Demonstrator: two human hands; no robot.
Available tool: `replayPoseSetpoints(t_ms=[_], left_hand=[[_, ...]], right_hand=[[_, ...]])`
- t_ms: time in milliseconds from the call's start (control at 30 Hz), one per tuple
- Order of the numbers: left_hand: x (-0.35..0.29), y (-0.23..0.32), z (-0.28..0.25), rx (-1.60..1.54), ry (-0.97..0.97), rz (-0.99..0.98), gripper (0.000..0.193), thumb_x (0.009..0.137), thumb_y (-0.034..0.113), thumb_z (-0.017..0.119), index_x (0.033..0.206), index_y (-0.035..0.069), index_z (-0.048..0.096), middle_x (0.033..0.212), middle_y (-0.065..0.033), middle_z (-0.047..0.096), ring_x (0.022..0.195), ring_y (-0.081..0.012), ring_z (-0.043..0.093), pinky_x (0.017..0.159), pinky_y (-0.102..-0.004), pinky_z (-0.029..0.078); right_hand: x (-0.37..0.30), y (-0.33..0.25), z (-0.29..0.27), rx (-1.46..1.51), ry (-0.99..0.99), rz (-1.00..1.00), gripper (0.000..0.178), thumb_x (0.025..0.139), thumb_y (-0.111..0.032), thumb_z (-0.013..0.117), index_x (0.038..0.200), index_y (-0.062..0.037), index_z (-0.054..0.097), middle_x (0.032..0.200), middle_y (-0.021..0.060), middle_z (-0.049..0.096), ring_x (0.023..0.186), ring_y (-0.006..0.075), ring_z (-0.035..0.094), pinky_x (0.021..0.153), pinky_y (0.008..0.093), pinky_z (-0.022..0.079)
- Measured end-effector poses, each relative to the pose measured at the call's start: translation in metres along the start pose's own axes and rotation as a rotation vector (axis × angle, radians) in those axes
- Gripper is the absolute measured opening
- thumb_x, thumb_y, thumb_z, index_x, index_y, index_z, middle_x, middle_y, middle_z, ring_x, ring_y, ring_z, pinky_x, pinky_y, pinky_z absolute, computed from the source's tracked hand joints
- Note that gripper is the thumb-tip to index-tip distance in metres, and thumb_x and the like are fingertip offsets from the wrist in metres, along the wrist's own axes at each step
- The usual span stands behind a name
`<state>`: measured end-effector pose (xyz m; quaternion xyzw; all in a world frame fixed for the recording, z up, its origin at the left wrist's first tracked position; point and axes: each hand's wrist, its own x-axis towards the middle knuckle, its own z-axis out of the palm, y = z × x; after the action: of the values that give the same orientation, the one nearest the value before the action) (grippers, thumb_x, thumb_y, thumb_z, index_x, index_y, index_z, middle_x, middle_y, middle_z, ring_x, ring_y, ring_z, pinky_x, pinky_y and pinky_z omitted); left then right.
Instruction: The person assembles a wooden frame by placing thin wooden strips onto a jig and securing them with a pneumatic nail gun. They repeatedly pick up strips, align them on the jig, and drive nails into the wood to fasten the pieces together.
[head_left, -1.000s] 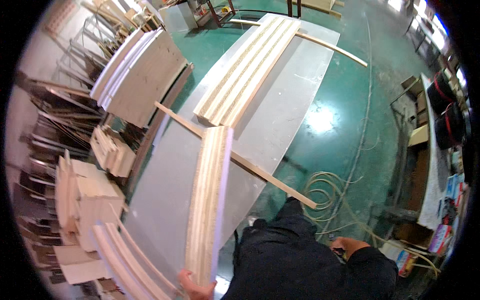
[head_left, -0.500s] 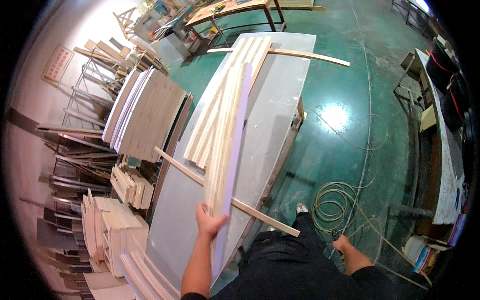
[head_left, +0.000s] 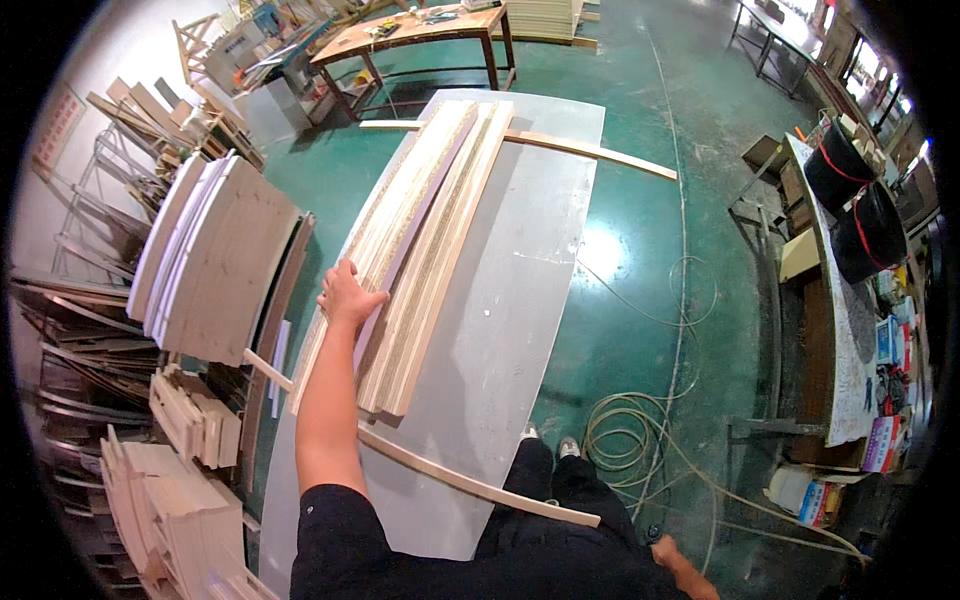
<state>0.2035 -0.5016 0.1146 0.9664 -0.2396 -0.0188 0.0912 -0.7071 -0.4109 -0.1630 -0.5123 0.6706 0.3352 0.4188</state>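
Observation:
A long pale wooden board (head_left: 408, 190) with a purple edge lies lengthwise on the left part of a grey panel (head_left: 500, 280). My left hand (head_left: 350, 297) grips it across its width, thumb by the purple edge, fingers over the far side. Close to its right lies another long layered board (head_left: 430, 290). Both rest across two thin wooden sticks, a near one (head_left: 480, 487) and a far one (head_left: 600, 153). Low at my right side, my right hand (head_left: 672, 553) is closed round a small dark tool (head_left: 654, 535), whose kind I cannot make out.
Stacked panels (head_left: 230, 260) and pale wooden pieces (head_left: 185, 510) stand left of the grey panel. A coiled hose (head_left: 625, 440) lies on the green floor to the right. Beyond it is a cluttered bench (head_left: 850, 330) with black buckets (head_left: 868, 235). A wooden table (head_left: 410, 35) stands ahead.
My left hand has moved forward and left with the purple-edged board, which now lies alongside the other board instead of slantwise over it. My view has shifted; my right hand still holds the dark tool.

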Motion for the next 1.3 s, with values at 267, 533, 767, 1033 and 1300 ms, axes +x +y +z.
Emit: replayPoseSetpoints(t_ms=[267,533,767,1033,1300], left_hand=[[0.078,-0.016,0.050,-0.041,-0.072,0.045,0.079,0.056,0.039,0.089,0.121,0.018,0.049,0.129,-0.0119,0.050,0.123,-0.0346,0.049,0.105,-0.0578,0.035],[0.092,-0.018,0.040,-0.024,-0.185,0.013,0.078,0.057,0.039,0.087,0.121,0.018,0.049,0.132,-0.0133,0.049,0.125,-0.0364,0.048,0.104,-0.0594,0.037],[0.086,-0.015,0.043,-0.046,-0.180,0.010,0.076,0.058,0.040,0.086,0.121,0.019,0.048,0.130,-0.0166,0.048,0.125,-0.0385,0.047,0.103,-0.0588,0.036],[0.090,-0.007,0.054,-0.089,-0.155,0.043,0.072,0.060,0.038,0.084,0.121,0.020,0.049,0.130,-0.0174,0.047,0.125,-0.0391,0.046,0.104,-0.0582,0.033],[0.040,-0.004,0.038,-0.017,-0.195,0.057,0.099,0.081,0.055,0.075,0.161,0.017,0.030,0.169,-0.0204,0.012,0.157,-0.0377,0.010,0.119,-0.0700,0.016]], right_hand=[[-0.050,-0.029,0.002,0.194,0.006,0.355,0.028,0.077,-0.018,0.077,0.080,0.0088,0.068,0.074,0.0188,0.068,0.069,0.0293,0.067,0.065,0.0466,0.050],[-0.046,-0.052,-0.006,0.284,0.219,0.402,0.043,0.073,-0.024,0.079,0.102,0.0068,0.071,0.101,0.0234,0.074,0.096,0.0337,0.072,0.083,0.0453,0.056],[-0.018,-0.034,-0.026,0.173,0.016,0.174,0.015,0.081,-0.001,0.069,0.094,0.0054,0.069,0.079,0.0167,0.068,0.064,0.0298,0.065,0.058,0.0438,0.050],[-0.026,-0.050,-0.042,0.113,-0.066,0.031,0.009,0.082,-0.001,0.069,0.080,0.0064,0.064,0.069,0.0156,0.063,0.056,0.0288,0.061,0.051,0.0433,0.047],[-0.058,-0.127,-0.086,0.278,0.004,-0.045,0.028,0.084,-0.014,0.070,0.106,0.0028,0.063,0.082,0.0094,0.067,0.066,0.0234,0.058,0.060,0.0384,0.048]])
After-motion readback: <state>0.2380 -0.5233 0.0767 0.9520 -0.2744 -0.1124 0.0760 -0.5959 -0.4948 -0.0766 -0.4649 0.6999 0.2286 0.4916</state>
